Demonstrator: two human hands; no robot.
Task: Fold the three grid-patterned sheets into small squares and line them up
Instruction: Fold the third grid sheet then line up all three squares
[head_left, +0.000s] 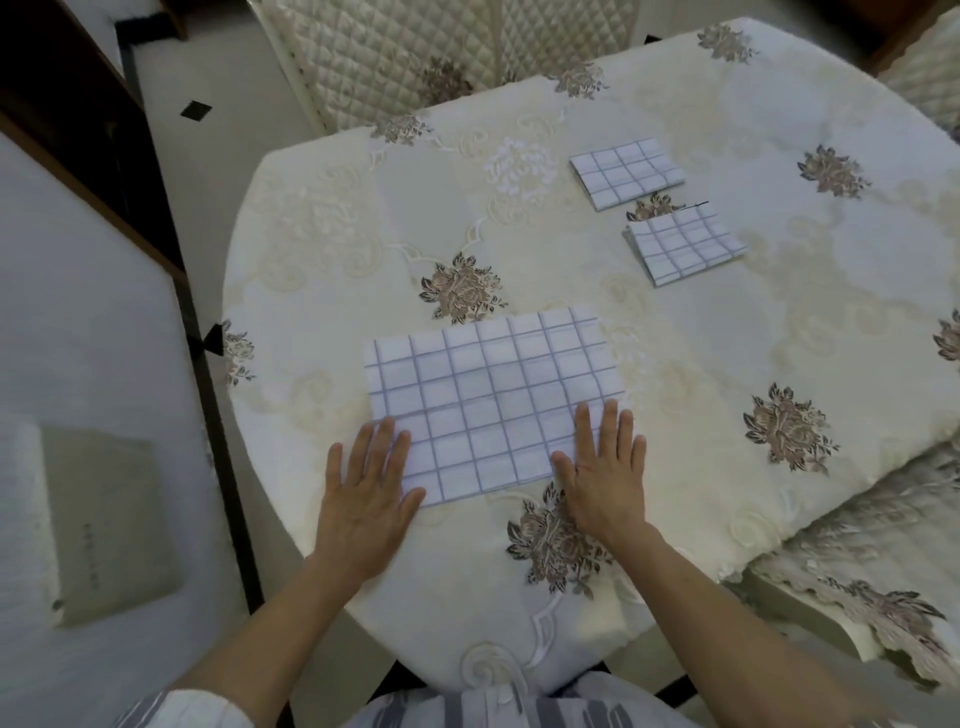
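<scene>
A large grid-patterned sheet (493, 400) lies flat as a wide rectangle on the table in front of me. My left hand (366, 493) presses flat on its near left corner, fingers spread. On the near right corner rests my right hand (602, 467), also flat with fingers apart. Neither hand grips anything. Two small folded grid squares lie farther back on the right: one (626, 171) behind, the other (685, 241) just in front of it, a small gap between them.
A cream tablecloth (727, 338) with brown flower embroidery covers the rounded table. Quilted chairs (395, 57) stand at the far side and at the right. A pale cushion with a grey flat object (104, 519) is at the left, beyond the table's edge.
</scene>
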